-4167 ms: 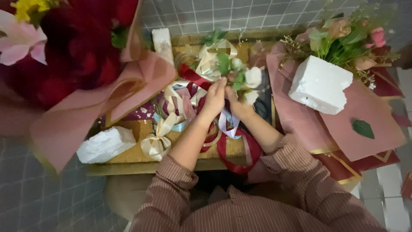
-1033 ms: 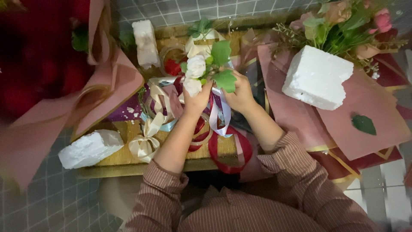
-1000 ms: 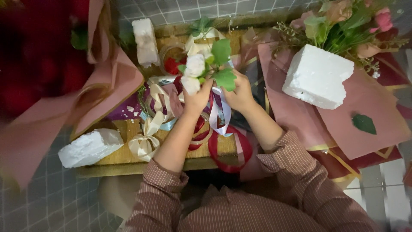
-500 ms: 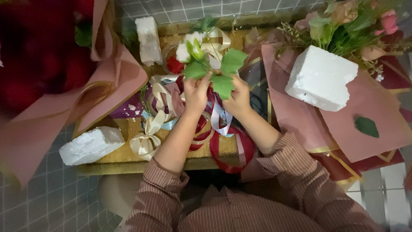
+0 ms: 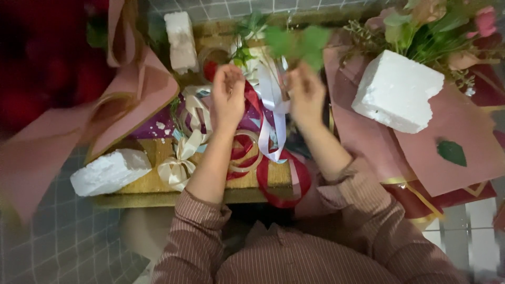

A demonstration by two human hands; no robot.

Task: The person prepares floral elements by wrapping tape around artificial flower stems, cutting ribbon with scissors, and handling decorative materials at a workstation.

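My right hand [image 5: 305,93] is pinched on the stem of a blurred green leafy sprig [image 5: 299,41], held up over the box of ribbons. My left hand [image 5: 227,97] hovers a short way to its left with its fingers loosely curled and nothing visible in them. A pale lilac ribbon [image 5: 274,113] hangs down between the two hands, over red ribbon loops [image 5: 284,181]. White flowers and more greenery [image 5: 247,50] lie just beyond my left hand.
A shallow golden box [image 5: 152,184] holds a cream bow [image 5: 179,167] and ribbons. White foam blocks sit at right [image 5: 394,92], lower left [image 5: 109,172] and top [image 5: 180,32]. Pink wrapping paper [image 5: 447,126] and a red bouquet [image 5: 47,68] flank the box on a grey tiled floor.
My hands have drawn apart. The white flower bunch they held together is no longer between them; the right hand has lifted the green leaves up and to the right.
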